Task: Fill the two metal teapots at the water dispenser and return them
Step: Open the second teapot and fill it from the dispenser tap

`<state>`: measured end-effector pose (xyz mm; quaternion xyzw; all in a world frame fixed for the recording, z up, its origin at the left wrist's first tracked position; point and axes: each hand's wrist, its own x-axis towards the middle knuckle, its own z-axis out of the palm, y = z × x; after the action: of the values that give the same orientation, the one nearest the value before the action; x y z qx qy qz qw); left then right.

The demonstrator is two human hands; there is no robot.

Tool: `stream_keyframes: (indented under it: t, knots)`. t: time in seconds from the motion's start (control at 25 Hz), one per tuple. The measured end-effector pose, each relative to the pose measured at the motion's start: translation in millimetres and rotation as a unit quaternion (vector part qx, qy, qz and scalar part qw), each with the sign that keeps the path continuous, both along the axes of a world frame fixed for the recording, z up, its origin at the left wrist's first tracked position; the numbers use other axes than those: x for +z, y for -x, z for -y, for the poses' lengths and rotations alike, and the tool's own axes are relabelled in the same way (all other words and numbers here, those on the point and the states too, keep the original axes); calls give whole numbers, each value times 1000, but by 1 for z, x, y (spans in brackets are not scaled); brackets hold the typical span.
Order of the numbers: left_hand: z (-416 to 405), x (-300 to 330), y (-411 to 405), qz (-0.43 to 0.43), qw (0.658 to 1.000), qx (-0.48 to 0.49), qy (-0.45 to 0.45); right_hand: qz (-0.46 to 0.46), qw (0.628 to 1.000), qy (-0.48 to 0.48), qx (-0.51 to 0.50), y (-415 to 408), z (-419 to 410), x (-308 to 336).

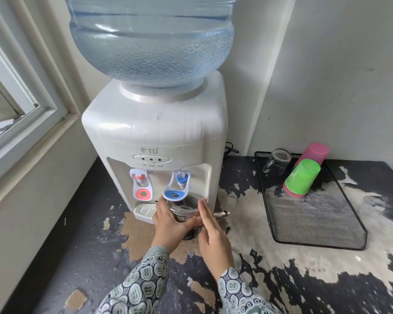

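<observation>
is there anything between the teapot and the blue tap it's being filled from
Nothing visible. The open teapot sits directly under the blue tap, held between the left hand and the right hand.

A dark table top (pixel 82 264) with badly peeling surface fills the lower part of the frame, pale and brown patches showing through. A white water dispenser (pixel 154 141) stands on it at centre. A metal teapot (pixel 186 211) sits on the table just in front of the dispenser, under the blue tap. At right lies a black mesh tray (pixel 315 218). A black cord (pixel 230 150) shows behind the dispenser, right of it.
</observation>
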<state>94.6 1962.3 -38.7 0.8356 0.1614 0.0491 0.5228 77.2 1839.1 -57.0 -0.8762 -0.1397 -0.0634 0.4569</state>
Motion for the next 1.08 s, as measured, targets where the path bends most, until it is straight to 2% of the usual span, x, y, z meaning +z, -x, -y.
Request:
stream_keyframes:
  t: [0.08, 0.16, 0.28, 0.44, 0.6, 0.76, 1.08]
  knots:
    - [0, -1, -1, 5, 1000, 4, 0, -9, 999, -41, 11, -1, -1, 2]
    - [1, -1, -1, 2, 1000, 8, 6, -13, 997, -77, -18, -2, -5, 9]
    - [1, 0, -1, -3, 1000, 9, 12, 49, 988, -123, -80, 0, -12, 29]
    - [2, 8, 2, 0, 1000, 3, 16, 100, 983, -151, -38, -2, -18, 59]
    - [2, 6, 2, -6, 1000, -9, 7, 18, 985, -171, 21, -4, -22, 72]
    - [1, 3, 1, -6, 1000, -7, 9, -10, 976, -218, 19, -7, -23, 82]
    - [2, 6, 0, -14, 1000, 6, -2, -78, 970, -226, 42, -22, -23, 85]
